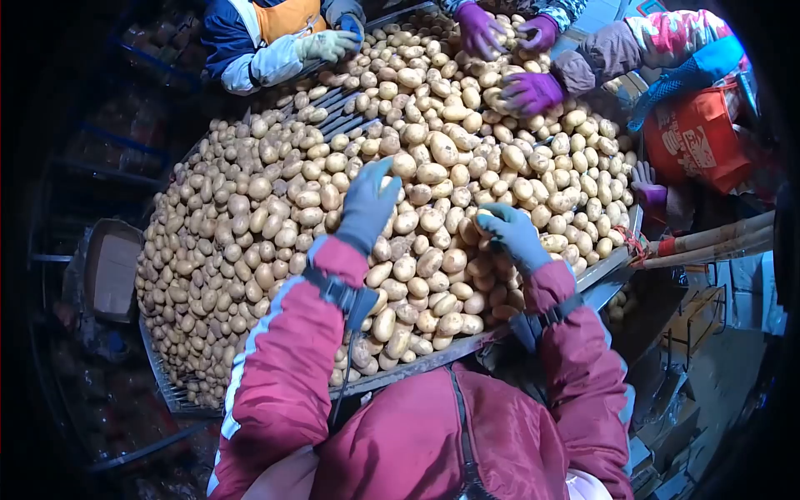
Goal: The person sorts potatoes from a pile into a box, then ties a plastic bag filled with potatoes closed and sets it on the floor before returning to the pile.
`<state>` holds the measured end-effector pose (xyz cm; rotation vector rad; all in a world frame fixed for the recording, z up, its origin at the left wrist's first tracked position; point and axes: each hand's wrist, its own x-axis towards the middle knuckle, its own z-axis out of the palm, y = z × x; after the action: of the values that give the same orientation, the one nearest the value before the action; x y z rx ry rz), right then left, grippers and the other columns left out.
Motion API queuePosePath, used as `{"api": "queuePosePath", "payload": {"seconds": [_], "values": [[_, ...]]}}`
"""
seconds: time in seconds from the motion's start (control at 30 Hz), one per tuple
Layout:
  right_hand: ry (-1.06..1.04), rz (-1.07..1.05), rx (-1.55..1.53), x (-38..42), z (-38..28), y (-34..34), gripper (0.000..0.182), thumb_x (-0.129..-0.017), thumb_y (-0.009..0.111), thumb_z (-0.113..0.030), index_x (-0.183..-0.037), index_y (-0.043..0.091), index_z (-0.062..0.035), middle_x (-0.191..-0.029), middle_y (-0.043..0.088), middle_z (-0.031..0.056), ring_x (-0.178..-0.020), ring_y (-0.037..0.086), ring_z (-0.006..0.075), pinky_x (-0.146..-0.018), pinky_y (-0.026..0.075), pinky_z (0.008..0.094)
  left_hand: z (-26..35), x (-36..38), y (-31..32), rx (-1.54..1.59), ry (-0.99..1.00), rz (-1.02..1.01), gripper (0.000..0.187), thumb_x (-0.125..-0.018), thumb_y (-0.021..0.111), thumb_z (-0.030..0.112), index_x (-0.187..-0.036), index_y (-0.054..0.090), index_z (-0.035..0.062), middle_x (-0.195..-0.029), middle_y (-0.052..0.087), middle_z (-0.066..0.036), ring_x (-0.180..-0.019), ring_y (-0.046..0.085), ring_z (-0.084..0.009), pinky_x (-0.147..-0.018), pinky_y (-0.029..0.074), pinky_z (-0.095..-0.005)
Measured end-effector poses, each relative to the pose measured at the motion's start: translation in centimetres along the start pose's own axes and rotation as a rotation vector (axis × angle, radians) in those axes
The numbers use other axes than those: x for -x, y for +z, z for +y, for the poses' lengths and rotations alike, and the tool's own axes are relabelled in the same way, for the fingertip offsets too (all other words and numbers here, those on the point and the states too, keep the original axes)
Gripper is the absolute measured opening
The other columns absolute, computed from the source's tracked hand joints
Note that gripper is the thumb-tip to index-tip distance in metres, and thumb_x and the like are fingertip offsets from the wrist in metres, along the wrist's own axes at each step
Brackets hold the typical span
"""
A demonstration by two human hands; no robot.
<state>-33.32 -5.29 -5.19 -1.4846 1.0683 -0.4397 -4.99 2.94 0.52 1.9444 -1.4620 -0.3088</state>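
A wide heap of potatoes (250, 217) covers the metal table (433, 363). My left hand (368, 202), in a grey-blue glove, reaches over the middle of the heap. Its thumb and fingers are closed round the near side of a potato (403, 165). To the right, my right hand (510, 233), gloved the same way, is curled over the heap with its fingers round a potato (483, 218) that shows only in part. Both sleeves are dark pink, with a strap at each wrist.
Co-workers' gloved hands, white (329, 45) and purple (533, 92), are over the far side of the heap. A red bag (696, 140) and wooden poles (717, 243) stand at the right. At the left is an open box (114, 271).
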Motion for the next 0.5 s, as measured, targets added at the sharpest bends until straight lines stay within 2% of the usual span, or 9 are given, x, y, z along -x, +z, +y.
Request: {"api": "queuePosePath", "payload": {"seconds": [0.03,0.07,0.17,0.23,0.3,0.33,0.37,0.47,0.5], "values": [[0.157,-0.070,-0.472,0.7,0.2,-0.3,0.039,-0.090,0.068,-0.031,-0.120,0.067,-0.0063,-0.096,0.068,0.0061,-0.081,0.067,0.0205,-0.071,0.055,0.0344,-0.8,-1.8,0.7,0.016,-0.091,-0.019,0.047,-0.092,0.065,0.027,-0.132,0.059,0.0038,-0.131,0.059,-0.021,-0.122,0.056,-0.0358,-0.107,0.044,-0.0398],[0.216,0.008,-0.618,1.8,0.5,-0.3,0.033,-0.097,0.063,-0.029,-0.117,0.066,-0.0032,-0.087,0.065,0.0029,-0.069,0.062,0.0149,-0.059,0.052,0.0292,-1.5,-3.5,1.7,0.019,-0.092,-0.033,0.048,-0.091,0.066,0.028,-0.133,0.059,0.0059,-0.132,0.058,-0.021,-0.123,0.055,-0.0358,-0.107,0.043,-0.0413],[0.486,0.001,-1.194,4.4,-1.1,0.2,0.039,-0.101,0.056,-0.038,-0.118,0.065,-0.0040,-0.089,0.067,0.0095,-0.063,0.062,0.0189,-0.051,0.051,0.0289,-4.6,-5.5,6.5,-0.282,0.002,-0.178,0.049,-0.088,0.068,0.030,-0.133,0.061,0.0123,-0.133,0.057,-0.021,-0.124,0.055,-0.0354,-0.107,0.043,-0.0466],[0.368,-0.061,-1.222,5.0,0.0,0.3,0.047,-0.103,0.050,-0.043,-0.120,0.062,-0.0012,-0.088,0.068,0.0128,-0.066,0.064,0.0224,-0.053,0.055,0.0319,-4.1,-5.5,7.5,-0.270,-0.038,-0.112,0.047,-0.082,0.074,0.030,-0.125,0.066,0.0127,-0.124,0.061,-0.020,-0.115,0.059,-0.0350,-0.103,0.046,-0.0479],[0.440,-0.034,-1.307,5.4,-0.3,0.2,0.048,-0.103,0.050,-0.044,-0.118,0.062,0.0003,-0.086,0.068,0.0127,-0.065,0.065,0.0228,-0.054,0.056,0.0314,-3.1,-5.5,5.8,-0.054,-0.069,-0.196,0.045,-0.076,0.080,0.031,-0.115,0.070,0.0106,-0.113,0.064,-0.020,-0.107,0.062,-0.0369,-0.098,0.049,-0.0474],[0.432,-0.081,-1.301,5.5,-0.2,0.1,0.047,-0.103,0.051,-0.044,-0.117,0.063,-0.0004,-0.088,0.069,0.0127,-0.066,0.066,0.0229,-0.055,0.057,0.0310,-3.0,-5.5,5.4,0.019,-0.088,-0.181,0.045,-0.072,0.083,0.032,-0.107,0.072,0.0069,-0.104,0.068,-0.016,-0.097,0.066,-0.0314,-0.090,0.052,-0.0420],[0.429,-0.073,-1.309,5.6,-0.2,-0.1,0.047,-0.103,0.051,-0.044,-0.117,0.063,-0.0004,-0.088,0.069,0.0127,-0.066,0.066,0.0229,-0.055,0.057,0.0310,-2.9,-5.3,4.9,0.281,-0.286,-0.282,0.041,-0.076,0.083,0.028,-0.108,0.071,0.0049,-0.104,0.070,-0.010,-0.093,0.066,-0.0224,-0.087,0.053,-0.0359],[0.439,-0.029,-1.181,6.1,-2.1,0.6,0.042,-0.102,0.054,-0.042,-0.110,0.064,-0.0017,-0.092,0.070,0.0132,-0.070,0.069,0.0234,-0.059,0.059,0.0340,-0.1,-2.4,3.6,0.930,-0.666,-0.325,0.029,-0.091,0.072,0.022,-0.114,0.070,0.0045,-0.107,0.070,-0.004,-0.090,0.064,-0.0137,-0.079,0.054,-0.0281],[0.437,-0.013,-1.130,6.2,-2.6,0.9,0.041,-0.101,0.056,-0.041,-0.104,0.064,-0.0010,-0.090,0.070,0.0120,-0.069,0.069,0.0223,-0.059,0.059,0.0331,-1.2,-0.2,4.2,0.669,0.020,-0.253,0.033,-0.098,0.062,0.027,-0.121,0.067,0.0040,-0.107,0.070,-0.004,-0.090,0.065,-0.0126,-0.073,0.053,-0.0253]]}}
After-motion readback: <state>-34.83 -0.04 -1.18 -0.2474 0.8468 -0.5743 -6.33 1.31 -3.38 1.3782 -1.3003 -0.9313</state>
